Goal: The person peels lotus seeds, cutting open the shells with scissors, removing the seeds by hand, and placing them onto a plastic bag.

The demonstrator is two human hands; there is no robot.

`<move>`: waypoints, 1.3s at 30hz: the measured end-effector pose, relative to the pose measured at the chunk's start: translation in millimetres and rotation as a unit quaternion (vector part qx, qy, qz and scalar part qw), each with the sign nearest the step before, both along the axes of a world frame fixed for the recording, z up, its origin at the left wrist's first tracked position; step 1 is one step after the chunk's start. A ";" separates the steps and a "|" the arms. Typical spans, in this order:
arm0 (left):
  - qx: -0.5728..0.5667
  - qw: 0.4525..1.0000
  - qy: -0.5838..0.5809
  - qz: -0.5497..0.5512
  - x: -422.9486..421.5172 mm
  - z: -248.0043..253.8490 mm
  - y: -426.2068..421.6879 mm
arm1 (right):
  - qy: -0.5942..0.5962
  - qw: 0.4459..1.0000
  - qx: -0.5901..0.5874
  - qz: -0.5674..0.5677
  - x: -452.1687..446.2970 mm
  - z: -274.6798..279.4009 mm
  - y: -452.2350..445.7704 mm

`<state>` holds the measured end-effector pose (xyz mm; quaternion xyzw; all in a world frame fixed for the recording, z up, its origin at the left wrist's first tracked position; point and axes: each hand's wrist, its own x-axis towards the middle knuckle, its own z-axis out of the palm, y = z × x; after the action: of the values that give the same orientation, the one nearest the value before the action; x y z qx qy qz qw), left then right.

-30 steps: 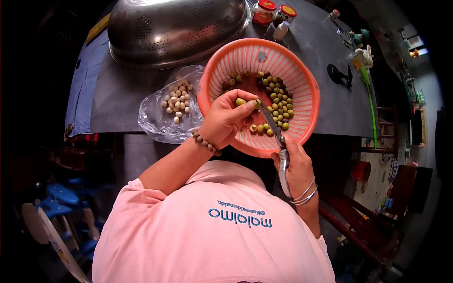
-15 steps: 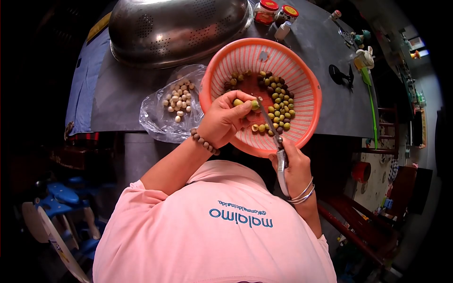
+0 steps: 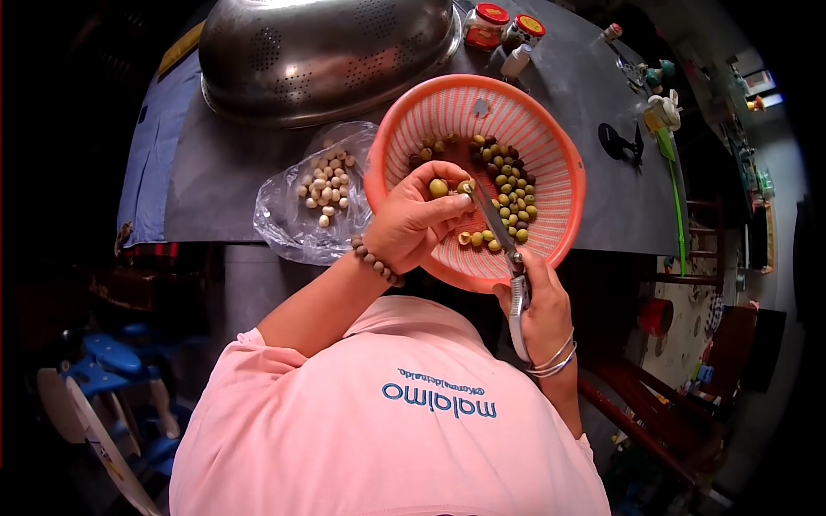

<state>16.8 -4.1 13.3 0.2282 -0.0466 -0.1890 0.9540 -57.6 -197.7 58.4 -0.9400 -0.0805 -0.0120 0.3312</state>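
Note:
My left hand (image 3: 417, 211) is closed in a pinch above the near left part of the orange basket (image 3: 564, 155). It grips a green seed (image 3: 465, 187) at the fingertips, and a second green seed (image 3: 438, 188) shows between its fingers. Closed around a silver handle, my right hand (image 3: 542, 314) holds metal shears (image 3: 495, 219) over the basket's near rim. The blades point up and left, their tips touching or very close to the seed at my left fingertips. Many round green and brown seeds (image 3: 514, 196), which look like lotus seeds, lie in the basket.
Left of the basket, a clear plastic bag (image 3: 280, 228) holds cream-coloured peeled seeds (image 3: 329, 185). A large perforated metal colander (image 3: 327, 60) lies upside down behind it. Red-lidded jars (image 3: 485, 26) and a white bottle (image 3: 516, 60) stand at the back. A black stand (image 3: 621, 142) is at right.
My left thumb and fingers have shifted, so the second seed shows more fully. The shears have moved slightly right and down. The basket sits a little lower in view.

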 end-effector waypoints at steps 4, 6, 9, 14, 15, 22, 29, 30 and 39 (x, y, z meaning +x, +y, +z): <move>0.007 1.000 0.007 -0.006 0.5 -3.1 -0.9 | 0.000 1.000 -0.019 0.019 0.8 2.0 1.0; 0.007 1.000 0.000 0.000 -0.6 -3.5 -1.6 | 0.012 1.000 -0.013 0.016 -0.2 2.8 2.0; 0.018 1.000 -0.007 0.016 -1.4 -4.0 -2.1 | 0.020 1.000 0.001 0.017 -1.2 2.6 2.5; 0.026 0.999 -0.037 0.031 -1.6 -3.7 -2.0 | 0.033 0.999 0.022 0.022 -2.9 3.5 2.8; 0.026 0.998 -0.037 0.031 -1.6 -5.2 -1.6 | 0.033 0.999 0.022 0.022 -2.9 3.6 3.1; 0.050 0.995 -0.065 0.051 -2.0 -13.5 -0.6 | 0.026 0.998 0.040 0.031 -4.4 2.5 4.3; 0.030 0.998 -0.055 0.026 -0.5 -10.2 -2.2 | 0.071 0.988 0.131 0.033 -6.1 5.1 3.9; 0.029 0.998 -0.055 0.025 -0.3 -10.7 -1.9 | 0.071 0.988 0.130 0.033 -6.3 6.0 3.3; 0.037 0.998 -0.047 0.024 -3.6 -10.9 -1.1 | -0.005 0.998 0.060 0.018 -5.4 -5.3 1.9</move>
<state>13.2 -5.2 2.4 0.2732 -0.0785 -0.1567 0.9459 -63.0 -195.8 53.2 -0.9166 -0.0985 -0.0152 0.3872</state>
